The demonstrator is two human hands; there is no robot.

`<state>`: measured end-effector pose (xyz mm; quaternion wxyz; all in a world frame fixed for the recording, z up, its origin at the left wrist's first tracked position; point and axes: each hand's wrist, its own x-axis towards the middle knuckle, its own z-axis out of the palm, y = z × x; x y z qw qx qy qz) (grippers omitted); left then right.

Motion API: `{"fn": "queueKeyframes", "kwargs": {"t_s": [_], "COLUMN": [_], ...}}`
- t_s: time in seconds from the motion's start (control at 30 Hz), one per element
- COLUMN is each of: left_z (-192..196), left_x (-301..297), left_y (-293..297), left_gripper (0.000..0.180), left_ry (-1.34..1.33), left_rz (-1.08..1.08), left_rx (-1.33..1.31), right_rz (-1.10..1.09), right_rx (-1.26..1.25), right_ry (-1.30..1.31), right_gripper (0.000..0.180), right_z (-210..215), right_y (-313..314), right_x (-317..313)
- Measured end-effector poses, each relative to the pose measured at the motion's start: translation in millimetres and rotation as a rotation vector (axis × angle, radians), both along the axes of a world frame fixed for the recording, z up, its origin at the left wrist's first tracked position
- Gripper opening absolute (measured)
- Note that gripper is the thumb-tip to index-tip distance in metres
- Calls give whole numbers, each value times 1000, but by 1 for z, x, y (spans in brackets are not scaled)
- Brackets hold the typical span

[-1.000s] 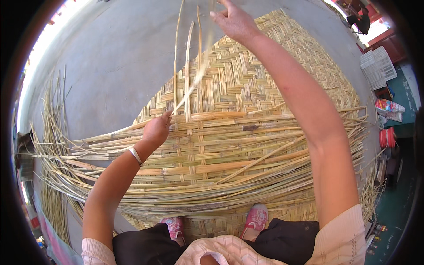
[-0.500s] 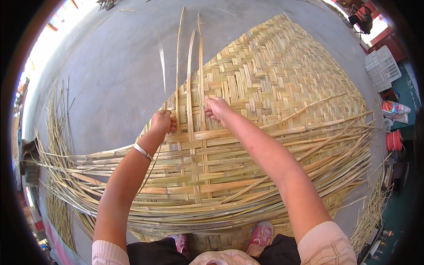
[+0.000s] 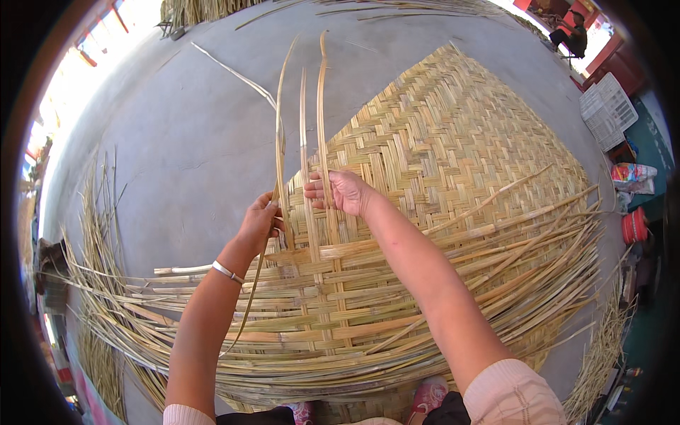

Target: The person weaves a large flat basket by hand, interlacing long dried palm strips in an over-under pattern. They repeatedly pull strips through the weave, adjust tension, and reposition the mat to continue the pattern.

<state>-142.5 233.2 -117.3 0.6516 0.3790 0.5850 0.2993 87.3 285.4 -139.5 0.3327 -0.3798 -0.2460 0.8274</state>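
Across the floor lies a large woven mat (image 3: 453, 134) of flat, pale split reeds. My left hand (image 3: 259, 218) is closed around a thin reed strip (image 3: 249, 308) at the mat's left edge. That strip trails down past my wrist. My right hand (image 3: 343, 191) has its fingers hooked behind an upright reed strip (image 3: 321, 106), which crosses over them. Its fingertips reach a shorter upright strip (image 3: 304, 120) beside it. Another tall strip (image 3: 279, 127) rises right by my left hand. Below both hands, crosswise reeds (image 3: 361, 248) pass over and under the upright ones.
Loose long reeds (image 3: 312, 368) lie across the near part of the mat. More reeds spread at the left (image 3: 99, 234) and lower right (image 3: 598, 354). A white plastic crate (image 3: 608, 110) and a red spool (image 3: 635, 225) stand at right. Another person (image 3: 571, 35) sits far right.
My right hand has turned and its fingers have slid behind the upright strip. The left hand's strip now leans against the neighbouring tall one. The view has shifted, showing more floor beyond.
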Motion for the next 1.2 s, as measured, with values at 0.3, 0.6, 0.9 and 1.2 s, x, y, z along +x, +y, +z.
{"fn": "queueKeyframes", "kwargs": {"t_s": [0.3, 0.6, 0.9, 1.2], "left_z": [3, -18, -29, -39], "left_x": [-14, -33, -36, -42], "left_y": [7, 15, 4, 5], "left_gripper": [26, 21, 18, 24], "left_ry": [53, 489, 764, 919], "left_rz": [-316, -288, -327, -459], "left_rx": [99, 158, 304, 431], "right_rz": [-190, -756, -902, -1153], "right_rx": [137, 302, 818, 526], "right_ry": [153, 176, 109, -367], "right_gripper": [19, 15, 11, 16], "right_z": [7, 85, 222, 138], "right_y": [12, 18, -104, -111], "right_x": [-8, 146, 288, 322]}}
